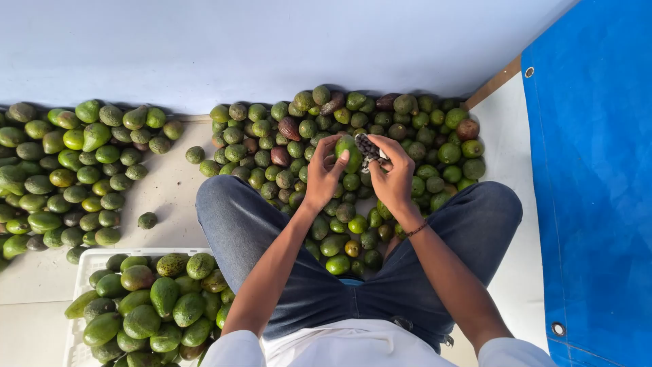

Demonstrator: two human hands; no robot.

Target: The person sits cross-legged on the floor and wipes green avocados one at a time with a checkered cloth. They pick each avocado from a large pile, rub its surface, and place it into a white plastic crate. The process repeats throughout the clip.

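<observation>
A pale wall (238, 41) closes off the far side of the view, and below it I see a light floor (170, 190) almost buried in green fruit. On the right a blue tarp (591, 183) hangs or lies along the edge, with metal eyelets near its top and bottom corners and a strip of wood showing beside it. I can make out no label or sign anywhere. The only container is a white slatted crate (85, 265) at the lower left, heaped with larger avocados.

I'm looking straight down on a seated person in blue jeans (238, 217), knees spread, with a pile of small avocados (285, 143) running from the wall down between the legs. A second heap (61, 177) spreads along the left side, well apart from the first, with a few strays between them.

The left hand (324, 173) grips a green avocado (350, 151) above the middle pile, fingers wrapped round its far side and the thumb pressed on its near face. The fruit's long axis runs roughly away from the body, the narrower end toward the wall, though the fingers hide much of it. The right hand (392, 173) is closed on a small dark strip-like object (367, 146) touching the avocado's right side; I cannot tell what it is. A thin band sits on the right wrist.
</observation>
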